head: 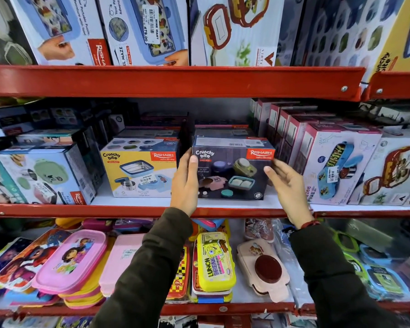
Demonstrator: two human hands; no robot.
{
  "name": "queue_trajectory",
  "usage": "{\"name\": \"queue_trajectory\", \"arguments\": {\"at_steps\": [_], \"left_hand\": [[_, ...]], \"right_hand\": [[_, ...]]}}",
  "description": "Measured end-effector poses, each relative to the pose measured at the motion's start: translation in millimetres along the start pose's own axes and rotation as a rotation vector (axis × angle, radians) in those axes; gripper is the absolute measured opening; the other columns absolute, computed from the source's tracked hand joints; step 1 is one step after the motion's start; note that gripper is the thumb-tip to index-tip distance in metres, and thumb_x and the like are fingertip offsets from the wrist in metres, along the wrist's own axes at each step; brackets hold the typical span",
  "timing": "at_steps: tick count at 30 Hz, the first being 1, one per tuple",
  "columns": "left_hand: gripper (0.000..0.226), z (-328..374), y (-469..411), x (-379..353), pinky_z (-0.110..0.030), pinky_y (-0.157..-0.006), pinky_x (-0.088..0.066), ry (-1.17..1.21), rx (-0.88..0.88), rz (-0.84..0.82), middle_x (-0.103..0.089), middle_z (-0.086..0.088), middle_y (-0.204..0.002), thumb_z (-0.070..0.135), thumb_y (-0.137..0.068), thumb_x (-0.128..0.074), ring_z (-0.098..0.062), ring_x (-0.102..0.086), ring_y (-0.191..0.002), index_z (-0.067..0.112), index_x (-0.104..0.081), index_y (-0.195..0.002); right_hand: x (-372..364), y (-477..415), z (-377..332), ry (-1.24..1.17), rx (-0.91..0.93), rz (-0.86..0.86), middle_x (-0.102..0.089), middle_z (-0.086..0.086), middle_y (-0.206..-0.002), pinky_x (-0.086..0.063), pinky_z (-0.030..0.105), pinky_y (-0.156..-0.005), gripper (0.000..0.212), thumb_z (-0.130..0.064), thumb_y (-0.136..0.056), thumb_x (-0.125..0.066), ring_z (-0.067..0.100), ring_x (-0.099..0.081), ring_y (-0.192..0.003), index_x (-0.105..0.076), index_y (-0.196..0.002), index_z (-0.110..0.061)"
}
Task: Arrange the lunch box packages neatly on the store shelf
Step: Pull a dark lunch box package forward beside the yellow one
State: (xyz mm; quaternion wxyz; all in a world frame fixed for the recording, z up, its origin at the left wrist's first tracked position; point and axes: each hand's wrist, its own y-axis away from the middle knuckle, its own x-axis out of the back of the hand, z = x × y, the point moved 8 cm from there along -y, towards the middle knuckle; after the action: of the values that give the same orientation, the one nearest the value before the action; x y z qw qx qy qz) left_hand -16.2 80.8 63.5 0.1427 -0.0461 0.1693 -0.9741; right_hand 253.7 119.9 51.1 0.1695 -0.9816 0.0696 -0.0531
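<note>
A dark Crunchy bite box stands at the centre of the frame on the middle shelf, its printed front facing out. The left hand lies against the box's left edge, thumb across the front face near the upper left corner, the remaining fingers going round the side out of sight. The right hand sits at the box's right edge with fingers spread and loose; whether they touch the cardboard cannot be told. Just left of it, with a narrow gap, stands a yellow Crunchy bite box. To the right leans a row of pink boxes. In the lower frame, a yellow lunch box lies on the shelf below.
</note>
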Motion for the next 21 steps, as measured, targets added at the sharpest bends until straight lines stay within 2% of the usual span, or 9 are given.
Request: {"name": "queue_trajectory", "arguments": {"at_steps": [2, 4, 7, 9, 12, 14, 17, 19, 21], "left_hand": [[0.081, -7, -3, -6, -0.042, -0.126, -0.033, 0.020, 0.039, -0.024, -0.047, 0.003, -0.161, 0.080, -0.089, -0.034, -0.016, -0.042, -0.150, 0.036, -0.035, -0.157], [0.075, -11, -2, -12, -0.037, -0.129, -0.024, 0.015, 0.084, -0.044, -0.036, 0.004, -0.167, 0.071, -0.096, -0.033, -0.016, -0.033, -0.155, 0.034, -0.025, -0.161], [0.061, -19, -1, -14, -0.031, -0.126, -0.022, 0.028, 0.120, -0.047, -0.031, 0.002, -0.169, 0.051, -0.107, -0.032, -0.017, -0.029, -0.156, 0.030, -0.019, -0.163], [0.061, -23, -3, -14, -0.033, -0.128, -0.021, 0.025, 0.115, -0.039, -0.029, 0.003, -0.170, 0.051, -0.107, -0.032, -0.016, -0.028, -0.156, 0.030, -0.018, -0.163], [0.063, -25, -4, -16, -0.027, -0.124, -0.019, 0.010, 0.122, -0.042, -0.025, 0.005, -0.171, 0.051, -0.107, -0.031, -0.015, -0.025, -0.157, 0.030, -0.015, -0.164], [0.063, -26, -3, -18, -0.031, -0.128, -0.018, -0.006, 0.111, -0.049, -0.022, 0.006, -0.172, 0.051, -0.107, -0.031, -0.015, -0.022, -0.158, 0.030, -0.012, -0.164], [0.062, -25, 2, -16, -0.040, -0.132, -0.016, -0.011, 0.059, -0.028, -0.018, 0.003, -0.174, 0.046, -0.109, -0.032, -0.016, -0.019, -0.160, 0.028, -0.011, -0.164], [0.059, -24, 11, -12, -0.041, -0.132, -0.018, -0.003, 0.031, 0.009, -0.019, 0.001, -0.173, 0.040, -0.110, -0.033, -0.015, -0.020, -0.159, 0.026, -0.012, -0.163], [0.057, -23, 23, -6, -0.044, -0.131, -0.023, 0.009, 0.005, 0.052, -0.027, -0.002, -0.170, 0.041, -0.109, -0.034, -0.016, -0.026, -0.157, 0.029, -0.016, -0.162]], "right_hand": [[-7, -3, 9, 0.057, -0.010, -0.009, -0.063, 0.007, -0.141, -0.046, 0.048, -0.114, 0.045, -0.024, -0.099, -0.060, 0.020, -0.059, -0.132, -0.055, -0.143, -0.013], [-14, -4, 20, 0.088, -0.040, -0.035, -0.056, 0.007, -0.149, -0.042, 0.052, -0.117, 0.046, -0.021, -0.102, -0.052, 0.023, -0.053, -0.139, -0.048, -0.147, -0.016], [-24, -3, 33, 0.035, -0.108, -0.071, -0.045, 0.002, -0.157, -0.037, 0.052, -0.121, 0.055, -0.020, -0.099, -0.045, 0.023, -0.044, -0.146, -0.038, -0.153, -0.025], [-27, -3, 35, 0.008, -0.138, -0.074, -0.045, -0.001, -0.154, -0.036, 0.049, -0.121, 0.054, -0.016, -0.100, -0.042, 0.024, -0.043, -0.146, -0.036, -0.153, -0.026], [-29, -4, 33, -0.006, -0.166, -0.070, -0.046, 0.000, -0.149, -0.040, 0.039, -0.115, 0.052, -0.009, -0.104, -0.039, 0.026, -0.043, -0.144, -0.035, -0.153, -0.023], [-31, -1, 29, -0.010, -0.143, -0.075, -0.049, -0.001, -0.144, -0.043, 0.037, -0.110, 0.053, -0.005, -0.101, -0.041, 0.025, -0.046, -0.141, -0.037, -0.150, -0.024], [-33, 7, 21, -0.026, -0.104, -0.063, -0.047, -0.004, -0.145, -0.041, 0.037, -0.115, 0.058, -0.001, -0.099, -0.043, 0.014, -0.045, -0.135, -0.034, -0.153, -0.022], [-28, 15, 16, -0.039, -0.089, 0.011, -0.043, -0.006, -0.145, -0.038, 0.033, -0.115, 0.059, -0.005, -0.101, -0.046, 0.013, -0.042, -0.135, -0.031, -0.155, -0.023], [-19, 25, 12, -0.029, -0.043, 0.154, -0.045, -0.007, -0.140, -0.038, 0.024, -0.108, 0.055, -0.007, -0.099, -0.051, 0.017, -0.046, -0.131, -0.038, -0.150, -0.022]]}}
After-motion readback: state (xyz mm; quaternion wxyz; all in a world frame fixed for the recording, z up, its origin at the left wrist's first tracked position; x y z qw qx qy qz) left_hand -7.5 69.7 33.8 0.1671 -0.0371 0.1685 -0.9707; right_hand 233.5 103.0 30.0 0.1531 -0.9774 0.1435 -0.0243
